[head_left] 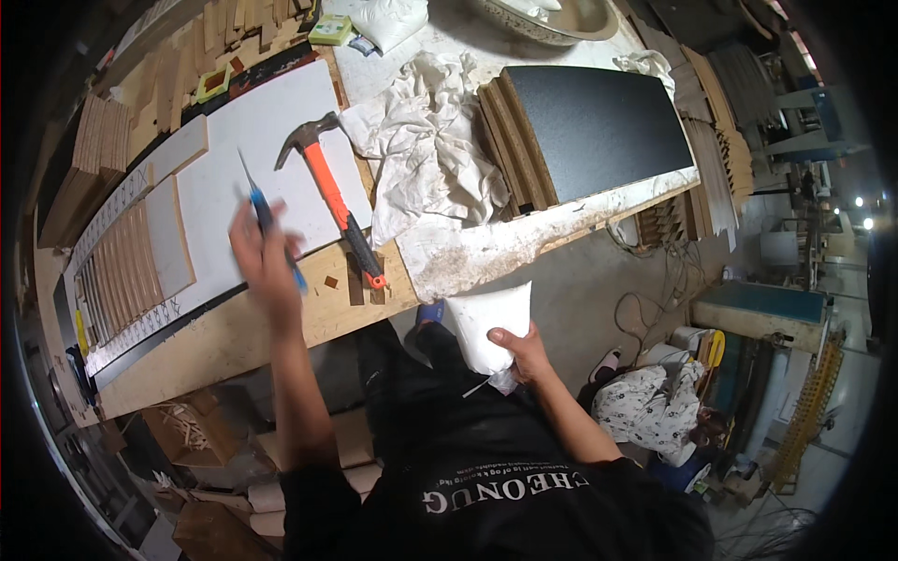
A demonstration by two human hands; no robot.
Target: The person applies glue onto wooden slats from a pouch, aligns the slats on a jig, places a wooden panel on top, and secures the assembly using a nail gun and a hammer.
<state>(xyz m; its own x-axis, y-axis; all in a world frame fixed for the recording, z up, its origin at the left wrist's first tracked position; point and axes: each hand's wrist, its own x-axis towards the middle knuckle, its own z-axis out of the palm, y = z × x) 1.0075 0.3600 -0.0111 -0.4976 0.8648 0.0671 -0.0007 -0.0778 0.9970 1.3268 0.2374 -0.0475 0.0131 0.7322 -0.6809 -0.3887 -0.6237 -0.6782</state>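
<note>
Bag (pixel 488 318) is pinched in the right hand (pixel 524 355), thumb pressed on its face, fingers mostly hidden, on the near side of the bench (pixel 234 351); beyond this grip stand the boards (pixel 599 131), with the cloth (pixel 435 140) ahead to its left. Tool (pixel 258 202), blue-handled, is clasped in the blurred left hand (pixel 268 262), tip pointing away; right of that grip the hammer (pixel 327 182) blocks the way to the cloth; slats (pixel 131 271) lie left of it.
</note>
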